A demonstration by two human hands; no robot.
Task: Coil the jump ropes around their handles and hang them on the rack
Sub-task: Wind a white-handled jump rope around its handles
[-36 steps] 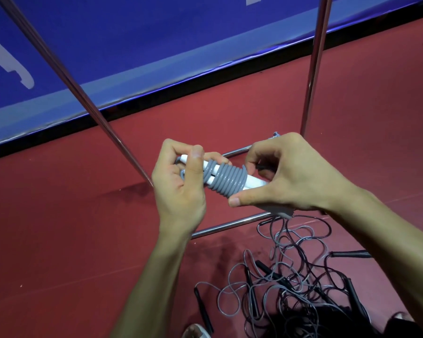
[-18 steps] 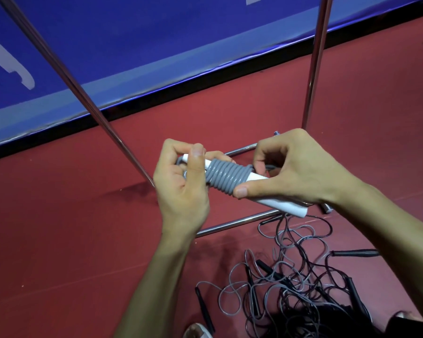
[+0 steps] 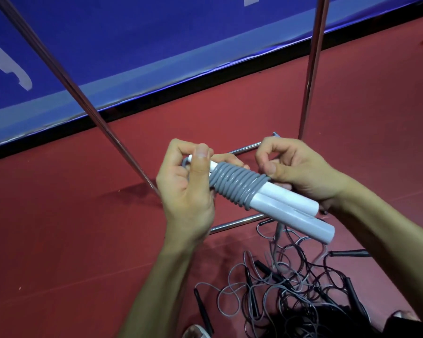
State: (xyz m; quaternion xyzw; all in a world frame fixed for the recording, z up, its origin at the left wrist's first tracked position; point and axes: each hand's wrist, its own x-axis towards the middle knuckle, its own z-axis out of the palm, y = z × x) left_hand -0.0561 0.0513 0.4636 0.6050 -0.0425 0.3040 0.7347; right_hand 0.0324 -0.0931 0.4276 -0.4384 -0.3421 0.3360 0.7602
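Note:
Two white handles point(image 3: 291, 211) lie side by side with a grey rope point(image 3: 237, 186) coiled tightly around their upper half. My left hand point(image 3: 188, 189) grips the top end of the handles, thumb pressed along them. My right hand point(image 3: 300, 172) pinches the last turn of the grey rope at the coil's right edge, its fingers curled behind the handles. The lower handle ends stick out free toward the bottom right. The metal rack point(image 3: 313, 69) stands just behind my hands, with a slanted bar point(image 3: 66, 81) at the left and a base bar point(image 3: 237, 222) on the floor.
A tangled pile of thin grey ropes with black handles point(image 3: 291, 284) lies on the red floor at the bottom right. A blue wall panel point(image 3: 156, 45) runs along the back. A shoe tip point(image 3: 195, 331) shows at the bottom edge.
The handles have tilted, so their free ends show fully at the lower right. My right hand has shifted from under the bundle to the coil's right edge.

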